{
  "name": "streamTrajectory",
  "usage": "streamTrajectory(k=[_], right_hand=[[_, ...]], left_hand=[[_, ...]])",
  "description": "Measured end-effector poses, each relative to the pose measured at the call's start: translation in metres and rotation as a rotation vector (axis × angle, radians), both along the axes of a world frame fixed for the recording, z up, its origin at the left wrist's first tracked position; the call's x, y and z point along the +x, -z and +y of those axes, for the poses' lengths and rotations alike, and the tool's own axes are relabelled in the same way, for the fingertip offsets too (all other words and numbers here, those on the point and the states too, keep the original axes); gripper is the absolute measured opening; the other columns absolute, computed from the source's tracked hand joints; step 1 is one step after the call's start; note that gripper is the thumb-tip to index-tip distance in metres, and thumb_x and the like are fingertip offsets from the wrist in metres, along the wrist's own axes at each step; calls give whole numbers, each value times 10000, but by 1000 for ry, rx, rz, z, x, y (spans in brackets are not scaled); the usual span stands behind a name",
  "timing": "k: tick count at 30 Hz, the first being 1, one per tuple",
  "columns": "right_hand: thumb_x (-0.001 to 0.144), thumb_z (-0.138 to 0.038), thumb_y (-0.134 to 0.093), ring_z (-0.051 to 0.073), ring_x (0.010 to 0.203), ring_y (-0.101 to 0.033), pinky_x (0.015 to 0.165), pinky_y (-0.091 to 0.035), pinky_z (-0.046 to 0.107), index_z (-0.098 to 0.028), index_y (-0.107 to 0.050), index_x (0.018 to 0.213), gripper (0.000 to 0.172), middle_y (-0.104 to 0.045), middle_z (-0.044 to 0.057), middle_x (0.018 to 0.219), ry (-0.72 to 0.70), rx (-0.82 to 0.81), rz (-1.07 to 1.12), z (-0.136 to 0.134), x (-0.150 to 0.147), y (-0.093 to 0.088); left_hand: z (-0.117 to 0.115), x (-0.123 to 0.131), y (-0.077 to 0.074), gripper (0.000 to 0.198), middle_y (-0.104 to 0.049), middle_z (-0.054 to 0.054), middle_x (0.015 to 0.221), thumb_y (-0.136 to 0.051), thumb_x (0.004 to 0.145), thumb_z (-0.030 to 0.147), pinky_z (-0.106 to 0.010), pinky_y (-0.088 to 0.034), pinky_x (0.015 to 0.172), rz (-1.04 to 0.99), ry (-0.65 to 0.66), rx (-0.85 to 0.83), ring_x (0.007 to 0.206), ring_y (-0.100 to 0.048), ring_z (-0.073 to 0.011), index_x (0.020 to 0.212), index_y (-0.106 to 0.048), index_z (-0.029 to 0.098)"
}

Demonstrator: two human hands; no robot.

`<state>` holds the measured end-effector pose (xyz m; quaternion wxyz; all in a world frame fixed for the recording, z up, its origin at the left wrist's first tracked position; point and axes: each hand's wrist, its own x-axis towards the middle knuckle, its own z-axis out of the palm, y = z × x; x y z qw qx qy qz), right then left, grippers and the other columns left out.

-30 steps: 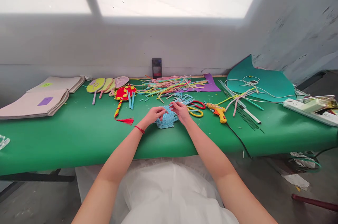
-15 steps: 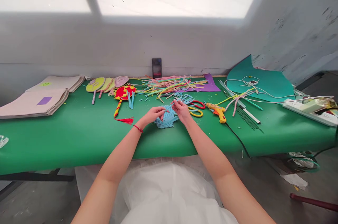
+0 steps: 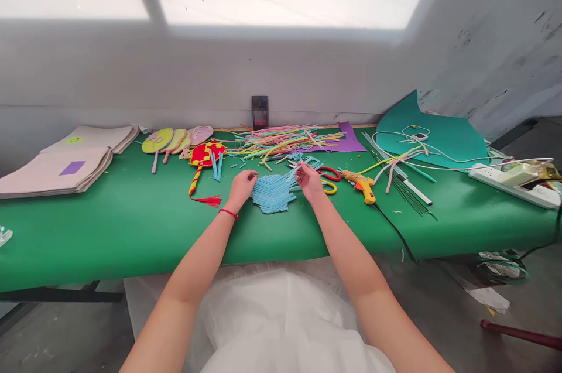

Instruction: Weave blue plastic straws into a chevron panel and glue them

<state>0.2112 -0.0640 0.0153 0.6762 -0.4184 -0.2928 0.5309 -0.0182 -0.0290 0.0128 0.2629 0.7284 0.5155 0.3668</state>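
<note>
Head view: blue woven mat (image 3: pixel 273 195) lies on green table (image 3: pixel 132 226) between both hands. Left hand (image 3: pixel 241 187) fingers curl at its left edge, grip indeterminate; right hand (image 3: pixel 311 181) fingertips pinch its upper-right corner.

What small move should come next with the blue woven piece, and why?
Probably press the strip ends at the upper right edge snug into the weave. The left hand rests on the blue woven piece at its left edge, the right hand touches those ends, and they stick out unevenly.
</note>
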Motion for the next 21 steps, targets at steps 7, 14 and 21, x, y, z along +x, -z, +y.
streamTrajectory(k=[7,14,21], right_hand=[[639,-429,-748,111,617,-609,499,-458,180,-183,-659,689,267,-626,5,623,-278,-160,-262,-3,-19,13],[642,-425,-748,111,641,-608,493,-447,174,-183,-661,685,260,-637,11,648,-269,-179,-295,-2,-18,13],[632,-442,-750,116,665,-604,491,-441,172,-181,-656,676,281,-631,11,655,-257,-172,-331,-3,-19,13]], left_hand=[[10,-7,17,176,-568,-136,1175,-544,780,298,-404,-366,964,203,-202,-41,1125,-515,-294,805,-672,181],[13,-5,9,220,-653,-118,1095,-606,717,317,-383,-415,931,-163,-38,-157,1074,-571,-263,862,-683,169],[5,1,2,349,-698,-118,1037,-720,630,323,-368,-448,916,-434,202,-346,1000,-620,-232,931,-691,148]])
